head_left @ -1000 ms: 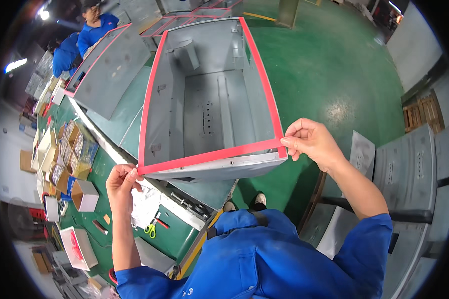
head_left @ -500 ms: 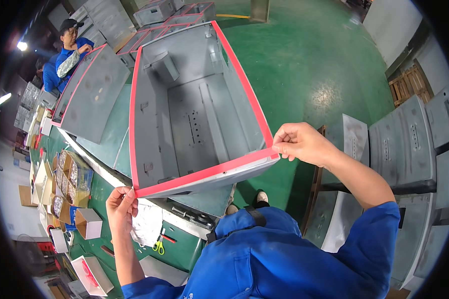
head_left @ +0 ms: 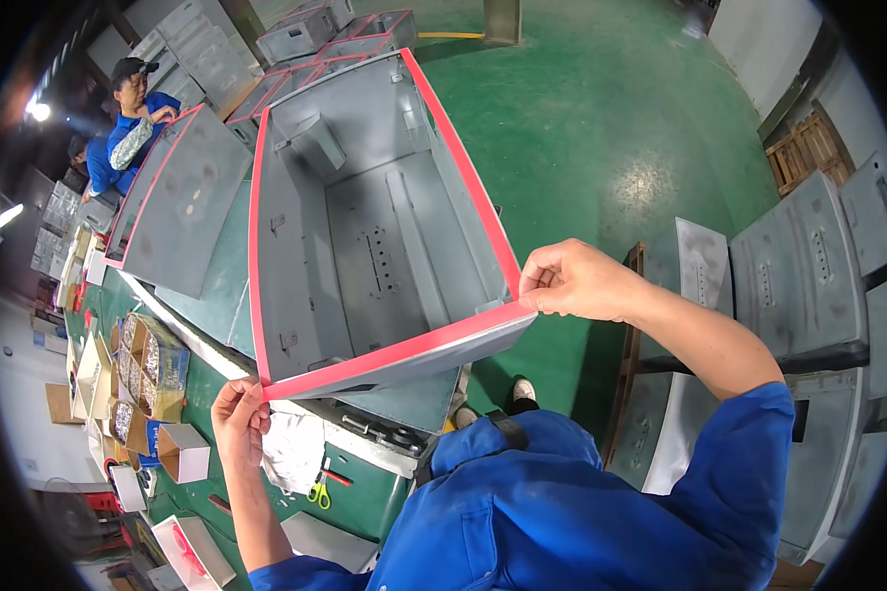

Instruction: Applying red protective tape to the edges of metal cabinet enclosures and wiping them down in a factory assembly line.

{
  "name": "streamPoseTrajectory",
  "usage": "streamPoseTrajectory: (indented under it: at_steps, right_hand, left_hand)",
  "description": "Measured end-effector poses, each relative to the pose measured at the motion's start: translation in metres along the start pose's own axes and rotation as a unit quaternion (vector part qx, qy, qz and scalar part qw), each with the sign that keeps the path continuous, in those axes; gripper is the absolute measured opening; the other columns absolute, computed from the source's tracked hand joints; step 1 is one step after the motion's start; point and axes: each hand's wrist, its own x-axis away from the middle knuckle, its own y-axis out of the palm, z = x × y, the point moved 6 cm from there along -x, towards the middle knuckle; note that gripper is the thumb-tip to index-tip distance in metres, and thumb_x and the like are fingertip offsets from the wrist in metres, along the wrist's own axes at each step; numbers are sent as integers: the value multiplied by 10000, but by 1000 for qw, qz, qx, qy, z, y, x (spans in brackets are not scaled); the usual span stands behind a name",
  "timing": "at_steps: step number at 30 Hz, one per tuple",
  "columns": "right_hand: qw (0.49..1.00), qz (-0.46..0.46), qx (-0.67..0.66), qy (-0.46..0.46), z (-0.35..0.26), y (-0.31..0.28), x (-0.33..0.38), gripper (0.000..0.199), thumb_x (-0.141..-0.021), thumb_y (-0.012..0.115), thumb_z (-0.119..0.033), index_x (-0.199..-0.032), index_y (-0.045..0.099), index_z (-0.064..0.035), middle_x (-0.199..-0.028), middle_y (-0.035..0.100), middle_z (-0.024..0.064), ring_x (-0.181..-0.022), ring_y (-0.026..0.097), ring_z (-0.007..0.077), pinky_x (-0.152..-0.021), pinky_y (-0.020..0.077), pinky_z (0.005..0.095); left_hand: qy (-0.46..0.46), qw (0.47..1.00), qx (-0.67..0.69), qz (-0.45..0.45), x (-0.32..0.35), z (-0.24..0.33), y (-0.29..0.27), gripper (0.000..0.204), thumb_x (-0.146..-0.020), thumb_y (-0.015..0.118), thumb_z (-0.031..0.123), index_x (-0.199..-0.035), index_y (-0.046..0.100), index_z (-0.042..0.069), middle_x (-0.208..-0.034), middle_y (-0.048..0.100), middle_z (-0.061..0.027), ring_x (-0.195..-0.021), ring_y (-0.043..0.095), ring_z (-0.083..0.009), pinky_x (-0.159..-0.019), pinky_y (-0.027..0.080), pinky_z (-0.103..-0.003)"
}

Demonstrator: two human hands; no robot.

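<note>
A large grey metal cabinet (head_left: 370,231) lies open side up on the bench in front of me. Red tape (head_left: 404,349) runs along its rim, with one strip across the near edge. At the near left corner my left hand (head_left: 238,414) is closed in a pinch on the end of that strip. My right hand (head_left: 577,284) pinches the strip at the near right corner, thumb against fingers. Inside the cabinet show a box-shaped bracket, a long raised rail and a row of small holes.
Yellow-handled scissors (head_left: 318,492), a white cloth (head_left: 294,451) and cardboard boxes (head_left: 181,451) lie on the green bench at left. Another red-taped grey cabinet (head_left: 189,197) stands beyond, beside a co-worker (head_left: 136,123). Grey cabinets (head_left: 798,266) are stacked at right.
The cabinet and surroundings have shifted slightly in view. My right hand appears a little further left, still pinching the tape at its corner; my left hand keeps its pinch.
</note>
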Motion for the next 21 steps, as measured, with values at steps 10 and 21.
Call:
streamPoseTrajectory:
  at_steps: [10,21]
  right_hand:
    - [1000,-2,5,-15,0,0,-3,92,-739,636,-78,-735,583,-2,-648,555,25,-585,503,77,-515,409,230]
    - [1000,-2,-6,-29,2,-1,-4,80,-728,642,-61,-727,584,-6,-664,567,22,-598,510,68,-520,410,216]
  left_hand:
    - [8,1000,1,12,1,1,0,30,-785,588,37,-772,563,27,-593,520,-7,-452,455,-26,-365,332,-139]
    - [7,1000,-1,14,0,-1,1,28,-785,584,30,-768,563,24,-598,521,-8,-450,453,-23,-363,332,-140]
